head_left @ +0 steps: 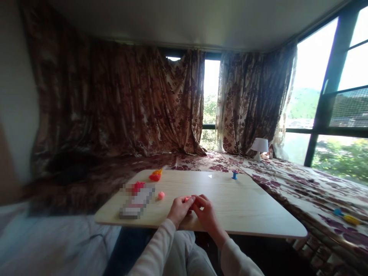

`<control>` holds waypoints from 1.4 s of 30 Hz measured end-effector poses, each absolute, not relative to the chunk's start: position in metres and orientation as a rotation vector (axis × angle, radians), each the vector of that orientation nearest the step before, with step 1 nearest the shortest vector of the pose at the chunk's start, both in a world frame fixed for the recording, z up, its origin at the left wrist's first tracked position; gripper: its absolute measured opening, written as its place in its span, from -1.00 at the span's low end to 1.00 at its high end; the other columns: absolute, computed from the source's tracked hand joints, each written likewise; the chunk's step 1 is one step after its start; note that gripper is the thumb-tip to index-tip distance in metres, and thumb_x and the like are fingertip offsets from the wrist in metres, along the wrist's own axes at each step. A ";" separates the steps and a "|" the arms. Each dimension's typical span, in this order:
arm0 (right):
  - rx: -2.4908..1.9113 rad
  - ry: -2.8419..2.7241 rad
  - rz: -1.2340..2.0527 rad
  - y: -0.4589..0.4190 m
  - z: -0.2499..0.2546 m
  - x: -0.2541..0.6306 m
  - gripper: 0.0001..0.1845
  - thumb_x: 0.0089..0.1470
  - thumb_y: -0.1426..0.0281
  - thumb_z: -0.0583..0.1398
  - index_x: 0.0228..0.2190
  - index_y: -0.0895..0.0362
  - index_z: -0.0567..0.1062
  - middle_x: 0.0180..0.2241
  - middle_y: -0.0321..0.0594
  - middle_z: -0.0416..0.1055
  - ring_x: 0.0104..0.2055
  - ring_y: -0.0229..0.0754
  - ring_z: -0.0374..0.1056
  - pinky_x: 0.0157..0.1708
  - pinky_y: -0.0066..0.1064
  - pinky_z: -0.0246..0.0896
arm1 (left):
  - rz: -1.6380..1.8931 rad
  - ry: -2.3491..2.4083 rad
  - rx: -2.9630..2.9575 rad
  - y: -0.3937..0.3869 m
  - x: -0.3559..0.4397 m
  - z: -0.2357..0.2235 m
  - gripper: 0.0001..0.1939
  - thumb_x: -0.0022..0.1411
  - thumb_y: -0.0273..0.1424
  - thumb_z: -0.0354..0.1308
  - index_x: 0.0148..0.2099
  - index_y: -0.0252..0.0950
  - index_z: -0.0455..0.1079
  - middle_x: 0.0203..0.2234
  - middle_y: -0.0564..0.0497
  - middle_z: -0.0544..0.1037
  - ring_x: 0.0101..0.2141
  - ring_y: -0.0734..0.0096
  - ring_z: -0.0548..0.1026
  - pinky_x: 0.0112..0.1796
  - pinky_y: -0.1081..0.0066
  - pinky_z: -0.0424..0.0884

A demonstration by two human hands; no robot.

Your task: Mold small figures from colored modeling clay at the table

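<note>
Over the near middle of the table [244, 207], my left hand [178, 210] and my right hand [204, 211] meet at the fingertips. Both are closed, with fingers pinched around a small pink-red lump [186, 199] that looks like modelling clay. Most of it is hidden by the fingers. To the left of my hands lies a round pink ball [161, 195], apart from them. Further left is a bright red piece [138, 187], partly covered by a blurred-out rectangular box [138, 205].
A red and orange-yellow item [155, 176] lies at the table's back left. A small blue figure [235, 175] with a pinkish top stands at the back right. Right of the table, blue and yellow objects [351, 219] rest on flowered fabric. A white lamp [260, 145] stands behind.
</note>
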State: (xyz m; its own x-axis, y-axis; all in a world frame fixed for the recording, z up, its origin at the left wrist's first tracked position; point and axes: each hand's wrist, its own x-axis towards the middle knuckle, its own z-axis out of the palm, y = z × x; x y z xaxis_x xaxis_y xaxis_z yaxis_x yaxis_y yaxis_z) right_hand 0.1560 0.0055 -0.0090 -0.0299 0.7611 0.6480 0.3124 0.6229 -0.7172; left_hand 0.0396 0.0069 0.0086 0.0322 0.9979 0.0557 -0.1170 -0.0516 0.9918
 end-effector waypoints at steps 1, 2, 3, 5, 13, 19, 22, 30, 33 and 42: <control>-0.870 -1.650 0.489 0.003 -0.008 0.156 -0.81 0.02 0.35 0.13 -0.41 0.12 0.54 -0.50 -0.26 0.32 -0.48 -0.24 0.27 -0.47 -0.44 0.21 | 1.265 1.048 1.155 0.007 0.037 0.009 -0.67 -0.16 -0.18 0.27 -0.42 -0.36 0.46 -0.64 0.03 0.50 -0.58 0.47 0.44 -0.55 0.50 0.31; -0.839 -1.674 0.523 0.002 -0.007 0.156 -0.80 0.03 0.35 0.13 -0.36 0.12 0.54 -0.49 -0.25 0.33 -0.47 -0.23 0.28 -0.46 -0.43 0.23 | 1.265 1.030 1.130 0.006 0.035 0.010 -0.67 -0.18 -0.19 0.27 -0.42 -0.36 0.45 -0.64 0.04 0.50 -0.58 0.48 0.43 -0.54 0.49 0.32; -0.819 -1.689 0.551 0.001 -0.006 0.157 -0.79 0.04 0.34 0.13 -0.32 0.11 0.54 -0.48 -0.25 0.33 -0.47 -0.23 0.29 -0.45 -0.42 0.23 | 1.273 1.018 1.102 0.007 0.034 0.010 -0.67 -0.19 -0.20 0.28 -0.42 -0.36 0.44 -0.65 0.05 0.49 -0.59 0.50 0.41 -0.54 0.49 0.32; -0.803 -1.689 0.594 0.001 -0.007 0.158 -0.78 0.03 0.32 0.15 -0.29 0.11 0.54 -0.49 -0.25 0.35 -0.47 -0.22 0.30 -0.46 -0.42 0.24 | 1.306 1.008 1.047 0.008 0.033 0.010 -0.71 -0.20 -0.25 0.28 -0.44 -0.36 0.42 -0.67 0.08 0.46 -0.62 0.54 0.38 -0.57 0.51 0.30; -0.862 -1.452 0.643 0.010 -0.012 0.162 -0.73 -0.05 0.25 0.21 -0.31 0.14 0.54 -0.45 -0.19 0.42 -0.42 -0.16 0.35 -0.43 -0.37 0.29 | 1.393 0.949 0.846 0.008 0.042 0.019 -0.84 -0.10 -0.35 0.20 -0.42 -0.32 0.36 -0.64 0.15 0.38 -0.60 0.60 0.37 -0.55 0.56 0.28; -0.837 -1.702 0.454 -0.001 -0.010 0.154 -0.78 0.04 0.30 0.14 -0.43 0.09 0.58 -0.48 -0.22 0.40 -0.46 -0.23 0.32 -0.44 -0.42 0.25 | 1.357 0.951 0.735 0.009 0.047 0.017 -0.82 -0.04 -0.36 0.20 -0.36 -0.30 0.31 -0.65 0.17 0.32 -0.66 0.59 0.32 -0.63 0.55 0.26; -0.843 -1.646 0.457 0.001 -0.011 0.157 -0.74 0.05 0.29 0.12 -0.34 0.13 0.56 -0.45 -0.21 0.42 -0.45 -0.23 0.34 -0.45 -0.44 0.27 | 1.438 0.981 0.671 0.012 0.042 0.018 -0.83 -0.02 -0.53 0.15 -0.31 -0.30 0.27 -0.67 0.19 0.31 -0.66 0.63 0.32 -0.62 0.60 0.24; -0.944 -1.487 0.503 0.016 -0.022 0.159 -0.72 0.03 0.33 0.06 -0.34 0.19 0.53 -0.50 -0.20 0.44 -0.49 -0.22 0.34 -0.50 -0.43 0.28 | 1.588 0.993 0.629 0.010 0.030 0.032 -0.65 0.01 -0.16 0.14 -0.54 -0.25 0.10 -0.78 0.25 0.21 -0.83 0.74 0.04 -0.77 0.64 -0.20; -0.954 -1.566 0.466 0.013 -0.023 0.158 -0.72 0.04 0.36 0.05 -0.33 0.17 0.53 -0.47 -0.19 0.46 -0.47 -0.22 0.35 -0.46 -0.41 0.29 | 1.598 0.946 0.620 0.007 0.033 0.035 -0.53 0.04 -0.05 0.06 -0.63 -0.23 -0.05 -0.85 0.29 0.06 -0.85 0.74 -0.06 -0.78 0.61 -0.22; -1.085 -1.635 0.312 -0.006 0.020 0.138 -0.57 0.16 0.26 -0.05 0.01 0.11 0.35 0.04 -0.11 0.30 0.13 -0.10 0.13 0.10 -0.15 0.02 | 1.486 0.696 0.631 0.000 0.047 0.022 -0.79 0.06 -0.49 0.09 -0.19 -0.22 0.28 -0.61 0.13 0.45 -0.67 0.60 0.38 -0.65 0.61 0.21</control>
State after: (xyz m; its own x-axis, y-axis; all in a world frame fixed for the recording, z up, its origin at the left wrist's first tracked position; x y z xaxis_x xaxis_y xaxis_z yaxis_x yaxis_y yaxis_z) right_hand 0.1384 -0.0056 0.0198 0.0143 0.7745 0.6324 0.4874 0.5468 -0.6807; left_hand 0.0473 0.0004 0.0217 -0.0330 0.9990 -0.0292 -0.6621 0.0000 0.7494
